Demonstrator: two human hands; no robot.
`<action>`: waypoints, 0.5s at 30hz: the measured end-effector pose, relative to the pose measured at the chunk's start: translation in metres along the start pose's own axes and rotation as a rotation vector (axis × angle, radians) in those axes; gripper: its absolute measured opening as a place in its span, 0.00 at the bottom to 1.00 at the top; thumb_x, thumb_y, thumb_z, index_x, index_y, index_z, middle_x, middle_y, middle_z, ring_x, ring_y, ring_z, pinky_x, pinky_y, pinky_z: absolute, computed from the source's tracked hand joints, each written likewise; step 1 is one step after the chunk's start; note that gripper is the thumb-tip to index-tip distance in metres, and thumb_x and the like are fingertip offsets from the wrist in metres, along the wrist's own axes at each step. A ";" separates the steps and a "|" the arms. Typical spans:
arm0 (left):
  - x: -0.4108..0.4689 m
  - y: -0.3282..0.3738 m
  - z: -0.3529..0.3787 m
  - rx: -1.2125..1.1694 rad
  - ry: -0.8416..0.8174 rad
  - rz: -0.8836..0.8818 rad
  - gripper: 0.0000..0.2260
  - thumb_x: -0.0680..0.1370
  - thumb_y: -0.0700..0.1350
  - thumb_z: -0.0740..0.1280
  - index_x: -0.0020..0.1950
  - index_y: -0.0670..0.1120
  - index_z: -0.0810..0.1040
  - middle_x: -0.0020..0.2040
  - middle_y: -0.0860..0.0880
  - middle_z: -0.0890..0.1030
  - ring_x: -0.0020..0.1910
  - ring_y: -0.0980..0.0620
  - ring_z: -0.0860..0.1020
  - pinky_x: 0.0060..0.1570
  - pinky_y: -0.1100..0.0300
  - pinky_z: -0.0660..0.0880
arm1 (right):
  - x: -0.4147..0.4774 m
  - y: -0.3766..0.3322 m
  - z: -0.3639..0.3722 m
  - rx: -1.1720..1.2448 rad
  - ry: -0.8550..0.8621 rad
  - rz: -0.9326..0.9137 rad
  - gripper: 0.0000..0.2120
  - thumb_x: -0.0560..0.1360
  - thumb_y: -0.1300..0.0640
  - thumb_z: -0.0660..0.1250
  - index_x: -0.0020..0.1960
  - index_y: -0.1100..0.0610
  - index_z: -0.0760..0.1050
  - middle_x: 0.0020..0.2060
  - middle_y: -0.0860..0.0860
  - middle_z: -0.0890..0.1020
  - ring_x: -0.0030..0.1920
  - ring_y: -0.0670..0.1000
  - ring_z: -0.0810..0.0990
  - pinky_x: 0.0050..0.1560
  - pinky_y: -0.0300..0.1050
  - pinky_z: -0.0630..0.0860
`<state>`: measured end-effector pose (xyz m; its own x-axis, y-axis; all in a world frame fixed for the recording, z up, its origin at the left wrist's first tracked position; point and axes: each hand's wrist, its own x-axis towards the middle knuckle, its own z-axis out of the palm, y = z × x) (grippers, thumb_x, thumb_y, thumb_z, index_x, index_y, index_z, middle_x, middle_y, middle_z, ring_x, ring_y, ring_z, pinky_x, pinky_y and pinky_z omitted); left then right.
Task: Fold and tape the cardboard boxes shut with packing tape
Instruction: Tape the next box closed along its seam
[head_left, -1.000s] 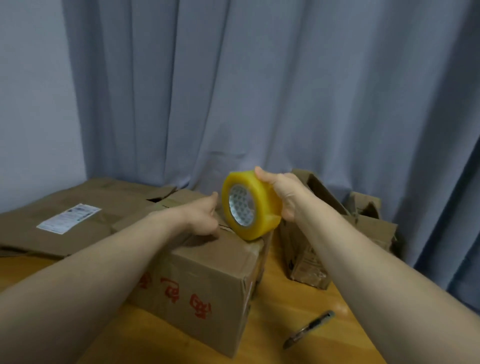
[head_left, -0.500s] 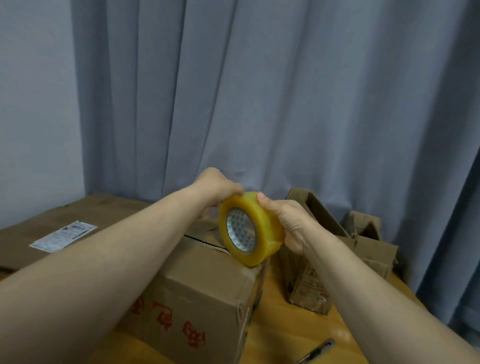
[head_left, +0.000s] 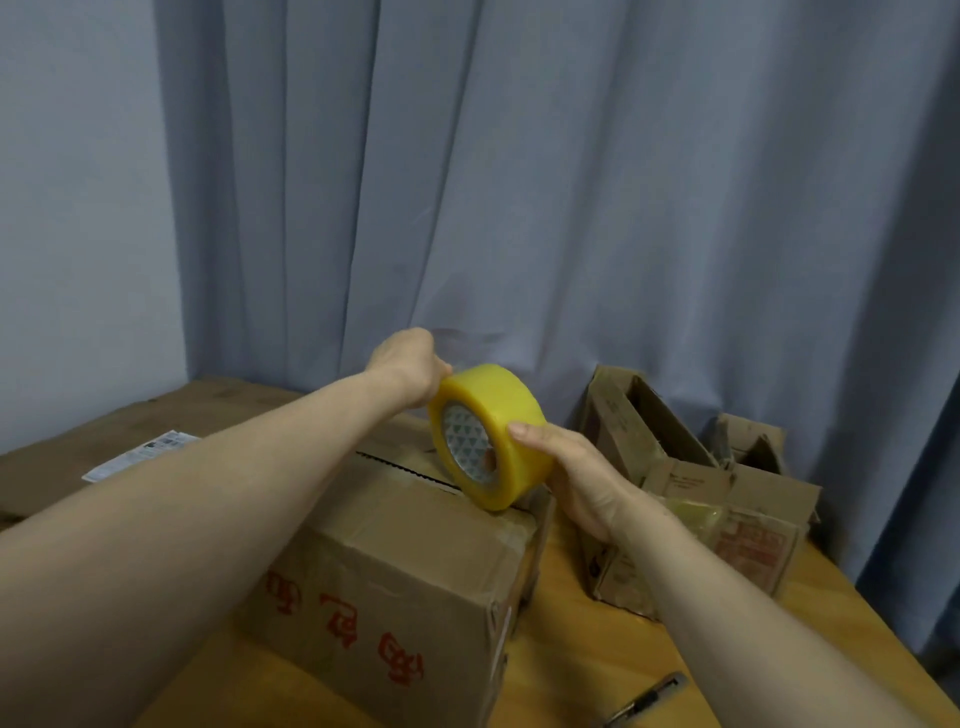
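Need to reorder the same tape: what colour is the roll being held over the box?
Translucent yellow tape roll, seen best in the head view.

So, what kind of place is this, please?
Probably a room in a home used for packing, not a warehouse. A grey-blue curtain hangs behind a wooden table, a few worn cardboard boxes stand on it, and the right hand holds a roll of yellow packing tape.

A yellow roll of packing tape (head_left: 491, 434) stands on edge atop the brown cardboard box (head_left: 415, 561) on a wooden table (head_left: 582, 670); crumpled open cardboard boxes (head_left: 696, 488) lie right, flattened cardboard sheets (head_left: 78, 441) left.
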<state>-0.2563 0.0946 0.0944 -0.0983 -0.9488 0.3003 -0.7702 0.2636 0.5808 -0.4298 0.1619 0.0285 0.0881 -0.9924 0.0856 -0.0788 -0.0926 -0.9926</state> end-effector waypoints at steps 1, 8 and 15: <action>0.001 -0.005 0.000 -0.012 -0.002 -0.014 0.13 0.79 0.45 0.63 0.47 0.35 0.80 0.52 0.41 0.82 0.51 0.42 0.79 0.51 0.51 0.76 | 0.003 0.001 0.000 0.002 0.004 -0.018 0.25 0.64 0.46 0.72 0.56 0.60 0.78 0.52 0.57 0.84 0.51 0.54 0.82 0.56 0.48 0.76; 0.009 -0.036 0.009 -0.115 0.016 -0.166 0.17 0.76 0.34 0.59 0.27 0.43 0.67 0.36 0.42 0.77 0.34 0.45 0.73 0.41 0.53 0.75 | 0.028 -0.012 0.028 0.003 0.194 -0.090 0.28 0.57 0.32 0.70 0.38 0.58 0.77 0.27 0.50 0.78 0.34 0.52 0.78 0.48 0.52 0.77; 0.050 -0.075 -0.009 -0.277 0.159 -0.287 0.07 0.76 0.38 0.63 0.41 0.37 0.77 0.37 0.37 0.76 0.34 0.41 0.74 0.47 0.46 0.79 | 0.049 -0.034 0.042 -0.197 0.095 0.017 0.35 0.57 0.29 0.69 0.43 0.61 0.80 0.32 0.52 0.83 0.37 0.52 0.83 0.52 0.51 0.79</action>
<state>-0.1977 0.0287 0.0729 0.2100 -0.9576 0.1972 -0.5514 0.0505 0.8327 -0.3815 0.1198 0.0627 -0.0080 -0.9962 0.0864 -0.2732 -0.0810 -0.9585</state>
